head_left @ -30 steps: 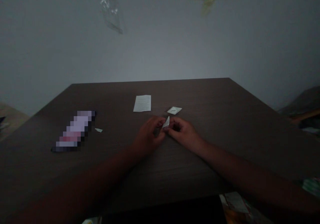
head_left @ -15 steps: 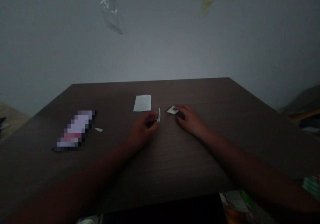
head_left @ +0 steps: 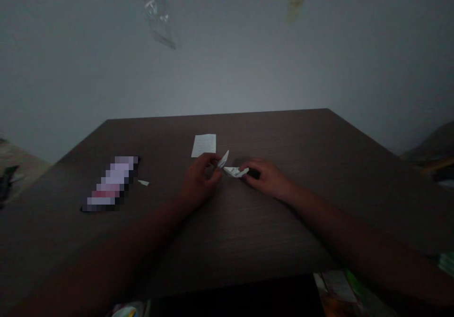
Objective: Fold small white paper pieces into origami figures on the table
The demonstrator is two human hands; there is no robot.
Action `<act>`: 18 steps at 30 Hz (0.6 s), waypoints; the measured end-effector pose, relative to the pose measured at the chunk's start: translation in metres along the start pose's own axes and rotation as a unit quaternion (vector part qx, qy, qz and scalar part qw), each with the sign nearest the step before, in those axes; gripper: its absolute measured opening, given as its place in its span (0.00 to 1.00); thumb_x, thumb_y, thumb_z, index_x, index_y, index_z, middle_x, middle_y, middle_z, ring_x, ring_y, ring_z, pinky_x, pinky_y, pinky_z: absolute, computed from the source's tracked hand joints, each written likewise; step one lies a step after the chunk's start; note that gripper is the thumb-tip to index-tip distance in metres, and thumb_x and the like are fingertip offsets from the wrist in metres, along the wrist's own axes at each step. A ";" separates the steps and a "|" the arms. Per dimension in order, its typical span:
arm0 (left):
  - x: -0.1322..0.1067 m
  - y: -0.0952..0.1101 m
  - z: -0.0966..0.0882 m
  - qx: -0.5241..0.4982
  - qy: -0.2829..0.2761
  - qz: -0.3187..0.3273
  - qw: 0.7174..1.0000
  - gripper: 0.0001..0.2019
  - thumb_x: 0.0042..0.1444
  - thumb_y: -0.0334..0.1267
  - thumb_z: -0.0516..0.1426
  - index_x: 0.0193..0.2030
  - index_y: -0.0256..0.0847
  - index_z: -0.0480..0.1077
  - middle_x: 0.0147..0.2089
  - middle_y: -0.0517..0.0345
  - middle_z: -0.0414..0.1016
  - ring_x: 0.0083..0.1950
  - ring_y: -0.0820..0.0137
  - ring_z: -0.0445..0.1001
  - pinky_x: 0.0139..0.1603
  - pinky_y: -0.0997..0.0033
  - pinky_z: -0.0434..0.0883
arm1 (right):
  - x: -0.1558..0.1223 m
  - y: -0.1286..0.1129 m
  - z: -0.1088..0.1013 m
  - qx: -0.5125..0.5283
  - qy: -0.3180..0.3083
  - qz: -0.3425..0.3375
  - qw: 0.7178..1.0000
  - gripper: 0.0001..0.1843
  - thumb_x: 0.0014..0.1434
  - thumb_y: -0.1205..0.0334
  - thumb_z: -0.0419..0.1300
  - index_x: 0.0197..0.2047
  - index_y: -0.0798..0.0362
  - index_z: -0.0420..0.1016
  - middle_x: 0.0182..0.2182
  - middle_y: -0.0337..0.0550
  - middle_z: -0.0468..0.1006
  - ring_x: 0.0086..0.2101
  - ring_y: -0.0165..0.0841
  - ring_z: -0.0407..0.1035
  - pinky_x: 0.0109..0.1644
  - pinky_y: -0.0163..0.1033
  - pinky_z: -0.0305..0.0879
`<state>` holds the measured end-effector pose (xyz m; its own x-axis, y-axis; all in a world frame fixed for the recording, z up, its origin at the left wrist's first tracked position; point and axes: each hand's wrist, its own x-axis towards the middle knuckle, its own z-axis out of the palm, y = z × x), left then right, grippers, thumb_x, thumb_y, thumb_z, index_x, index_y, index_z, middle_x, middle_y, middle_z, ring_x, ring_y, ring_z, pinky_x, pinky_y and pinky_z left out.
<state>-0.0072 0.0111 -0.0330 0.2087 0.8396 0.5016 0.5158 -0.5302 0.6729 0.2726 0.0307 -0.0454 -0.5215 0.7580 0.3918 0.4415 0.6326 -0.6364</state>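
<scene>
My left hand (head_left: 203, 174) pinches a small folded piece of white paper (head_left: 223, 159), which stands up from the fingertips. Opposite it, my right hand (head_left: 264, 175) grips a second folded paper piece (head_left: 234, 171) between thumb and fingers. The two pieces meet or nearly meet at the middle of the table; whether they touch I cannot tell. Just beyond my left hand lies a flat white sheet with faint printed lines (head_left: 204, 145).
A phone with a blurred screen (head_left: 112, 182) lies on the left of the brown table (head_left: 227, 241). Beside it is a small paper scrap (head_left: 144, 183). A pale wall (head_left: 248, 62) rises behind the table, with clear and yellow plastic hanging at the top.
My right hand has lifted its folded paper off the table and brought it left and nearer, up to the left hand's piece. The left piece now leans to the right.
</scene>
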 end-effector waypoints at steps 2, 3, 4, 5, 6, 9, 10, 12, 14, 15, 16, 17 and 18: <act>0.002 0.001 -0.004 0.002 -0.013 0.027 1.000 0.13 0.66 0.31 0.63 0.56 0.42 0.80 0.53 0.51 0.86 0.55 0.59 0.84 0.62 0.53 0.81 | -0.002 -0.006 0.001 0.016 -0.030 -0.033 0.999 0.11 0.70 0.68 0.70 0.52 0.45 0.87 0.49 0.46 0.89 0.52 0.44 0.82 0.61 0.52 0.75; 0.002 0.001 -0.005 0.001 -0.021 0.039 0.999 0.12 0.66 0.32 0.63 0.55 0.42 0.80 0.53 0.51 0.86 0.54 0.59 0.84 0.62 0.54 0.82 | -0.003 -0.009 0.001 0.021 -0.040 -0.039 0.998 0.11 0.70 0.68 0.69 0.53 0.45 0.87 0.49 0.46 0.89 0.51 0.43 0.82 0.60 0.51 0.76; 0.003 0.001 -0.006 -0.003 -0.033 0.052 0.998 0.11 0.67 0.33 0.63 0.55 0.43 0.80 0.53 0.51 0.86 0.55 0.59 0.84 0.62 0.54 0.82 | -0.004 -0.011 0.001 0.026 -0.045 -0.039 0.998 0.11 0.70 0.68 0.69 0.52 0.45 0.86 0.49 0.45 0.89 0.51 0.43 0.82 0.60 0.51 0.76; 0.003 0.001 -0.006 -0.009 -0.047 0.066 0.997 0.11 0.68 0.33 0.63 0.55 0.43 0.80 0.54 0.50 0.87 0.55 0.59 0.85 0.63 0.54 0.82 | -0.004 -0.012 0.001 0.031 -0.046 -0.034 0.998 0.11 0.69 0.67 0.69 0.52 0.45 0.86 0.49 0.45 0.89 0.50 0.43 0.82 0.59 0.50 0.76; 0.003 0.000 -0.005 -0.017 -0.064 0.081 0.995 0.10 0.69 0.33 0.63 0.55 0.44 0.80 0.56 0.49 0.87 0.57 0.59 0.85 0.64 0.54 0.83 | -0.004 -0.013 0.001 0.038 -0.045 -0.028 0.998 0.10 0.69 0.67 0.69 0.51 0.45 0.85 0.48 0.44 0.89 0.50 0.43 0.82 0.59 0.50 0.76; 0.004 -0.002 -0.004 -0.039 -0.107 0.111 0.987 0.08 0.71 0.34 0.63 0.54 0.43 0.81 0.58 0.47 0.87 0.60 0.58 0.87 0.66 0.52 0.83 | -0.003 -0.015 0.000 0.069 -0.045 -0.005 0.997 0.09 0.68 0.69 0.68 0.48 0.45 0.83 0.48 0.42 0.89 0.49 0.42 0.82 0.57 0.48 0.76; 0.005 -0.002 -0.004 -0.043 -0.113 0.113 0.986 0.08 0.71 0.34 0.63 0.53 0.42 0.82 0.57 0.46 0.88 0.59 0.58 0.87 0.66 0.51 0.83 | -0.003 -0.016 0.001 0.080 -0.048 0.006 0.996 0.09 0.68 0.69 0.68 0.48 0.45 0.82 0.47 0.42 0.89 0.48 0.41 0.82 0.57 0.48 0.76; 0.006 -0.004 -0.005 -0.044 -0.117 0.108 0.986 0.07 0.72 0.34 0.64 0.53 0.41 0.82 0.57 0.45 0.88 0.58 0.57 0.88 0.65 0.51 0.84 | -0.003 -0.016 0.002 0.096 -0.048 0.033 0.994 0.09 0.68 0.68 0.68 0.48 0.45 0.80 0.47 0.41 0.88 0.48 0.40 0.82 0.56 0.47 0.76; 0.007 -0.006 -0.006 -0.046 -0.121 0.099 0.987 0.07 0.72 0.35 0.65 0.53 0.42 0.83 0.57 0.45 0.88 0.59 0.56 0.88 0.64 0.50 0.84 | -0.004 -0.016 0.004 0.106 -0.041 0.060 0.992 0.10 0.67 0.66 0.70 0.48 0.45 0.77 0.46 0.41 0.87 0.47 0.40 0.82 0.55 0.46 0.76; 0.007 -0.007 -0.006 -0.050 -0.122 0.096 0.987 0.07 0.72 0.36 0.65 0.53 0.42 0.83 0.57 0.45 0.89 0.59 0.56 0.88 0.65 0.49 0.84 | -0.004 -0.015 0.005 0.110 -0.038 0.071 0.991 0.11 0.67 0.66 0.71 0.48 0.45 0.76 0.46 0.41 0.87 0.46 0.40 0.82 0.54 0.46 0.76; 0.007 -0.008 -0.006 -0.057 -0.123 0.095 0.986 0.06 0.72 0.37 0.66 0.53 0.43 0.83 0.58 0.46 0.89 0.59 0.56 0.88 0.65 0.49 0.84 | -0.004 -0.014 0.006 0.114 -0.037 0.080 0.990 0.12 0.66 0.66 0.71 0.49 0.45 0.75 0.45 0.40 0.87 0.46 0.40 0.82 0.54 0.46 0.76; 0.008 -0.009 -0.005 -0.066 -0.125 0.097 0.985 0.06 0.72 0.37 0.67 0.52 0.43 0.84 0.58 0.46 0.89 0.59 0.56 0.88 0.65 0.49 0.84 | -0.005 -0.014 0.007 0.118 -0.036 0.087 0.989 0.13 0.66 0.66 0.71 0.49 0.45 0.74 0.45 0.40 0.87 0.45 0.39 0.82 0.53 0.47 0.77; 0.008 -0.010 -0.005 -0.076 -0.126 0.101 0.984 0.06 0.71 0.38 0.67 0.51 0.44 0.84 0.58 0.47 0.89 0.59 0.57 0.88 0.65 0.49 0.84 | -0.005 -0.013 0.007 0.122 -0.036 0.089 0.988 0.13 0.66 0.67 0.71 0.49 0.45 0.73 0.44 0.40 0.87 0.45 0.39 0.83 0.53 0.47 0.77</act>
<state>-0.0146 0.0225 -0.0334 0.5038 0.7076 0.4954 0.3166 -0.6849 0.6563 0.2642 0.0175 -0.0441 -0.5064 0.8347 0.2164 0.3465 0.4268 -0.8354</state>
